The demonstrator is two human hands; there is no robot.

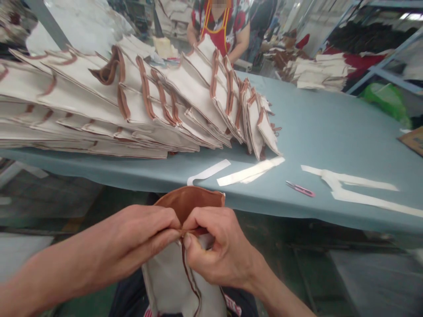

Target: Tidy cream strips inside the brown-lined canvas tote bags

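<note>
A cream fabric bag (165, 277) with a brown inner facing and a dark seam down its side rests over my lap, its open top toward the table. My left hand (142, 240) pinches the brown-trimmed rim at the seam, thumb and fingers pressed together. Right beside it, my right hand (218, 246) grips the same rim with its thumb against the seam. The fingertips of both hands nearly meet there, and they hide the bit of edge between them.
Many similar cream bag pieces (92, 99) are heaped on the blue-covered table (330, 127). White strips (251, 171) and a pink-handled thread snipper (300, 189) lie near its front edge. Across the table stands a person in a red apron (216, 31). A green plastic bag (386, 101) sits at the right.
</note>
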